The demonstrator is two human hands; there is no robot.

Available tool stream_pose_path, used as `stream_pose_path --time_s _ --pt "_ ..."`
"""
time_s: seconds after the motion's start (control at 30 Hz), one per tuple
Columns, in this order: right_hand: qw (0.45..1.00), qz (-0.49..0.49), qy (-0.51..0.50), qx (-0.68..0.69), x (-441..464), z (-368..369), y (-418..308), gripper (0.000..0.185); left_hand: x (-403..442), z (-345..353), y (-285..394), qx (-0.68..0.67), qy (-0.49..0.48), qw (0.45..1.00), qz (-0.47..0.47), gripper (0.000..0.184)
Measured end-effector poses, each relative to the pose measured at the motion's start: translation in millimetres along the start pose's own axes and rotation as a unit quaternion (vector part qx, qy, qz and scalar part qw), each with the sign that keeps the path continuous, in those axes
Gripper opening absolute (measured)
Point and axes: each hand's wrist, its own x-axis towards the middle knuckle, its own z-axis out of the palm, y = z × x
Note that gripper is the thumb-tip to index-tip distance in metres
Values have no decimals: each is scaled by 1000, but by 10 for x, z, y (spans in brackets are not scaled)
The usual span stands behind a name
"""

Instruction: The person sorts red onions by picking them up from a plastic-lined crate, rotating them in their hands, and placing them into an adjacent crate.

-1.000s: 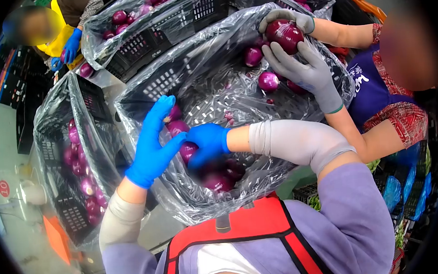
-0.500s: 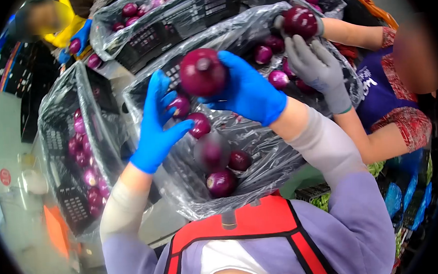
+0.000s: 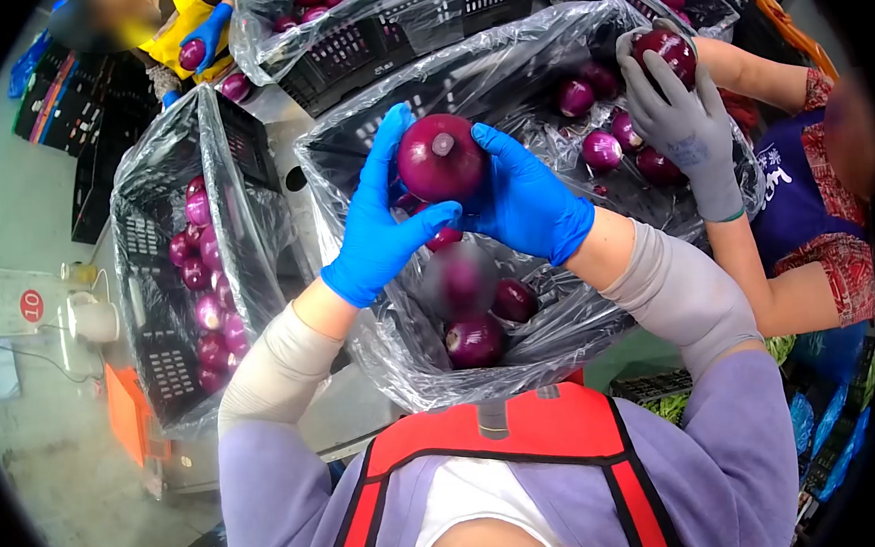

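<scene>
A large red onion (image 3: 441, 156) is raised above a crate lined with clear plastic (image 3: 382, 352), its pale round end facing up at me. My right hand (image 3: 538, 199), in a blue glove, grips it from the right, with the fingers partly hidden beneath. My left hand (image 3: 379, 217), also blue-gloved, curves around its left side, the thumb below and fingers along the edge. Under my hands in the crate lie more red onions, among them one near the front (image 3: 474, 341) and one beside it (image 3: 514, 300). A blurred patch covers part of this group.
At the right, a co-worker's grey-gloved hand (image 3: 688, 138) is at another onion (image 3: 665, 57) over the same crate. A narrower lined crate (image 3: 168, 365) of onions stands left, another crate (image 3: 383, 41) behind. At the upper left, another person's blue-gloved hand (image 3: 210, 32) holds an onion.
My left hand has closed in from the left onto the onion, which was in my right hand alone. The co-worker's gloved hand has moved up against their onion. The view has shifted left.
</scene>
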Motion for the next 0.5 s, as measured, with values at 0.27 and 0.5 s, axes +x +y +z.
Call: stream_pose_path --time_s 0.27,0.5 --pt "998 0 48 -47 21 -59 9 59 25 -43 -21 -3 -11 1000 12 87" --pt "995 -13 65 -79 12 -70 34 48 30 -71 38 -21 -4 1000 -10 73"
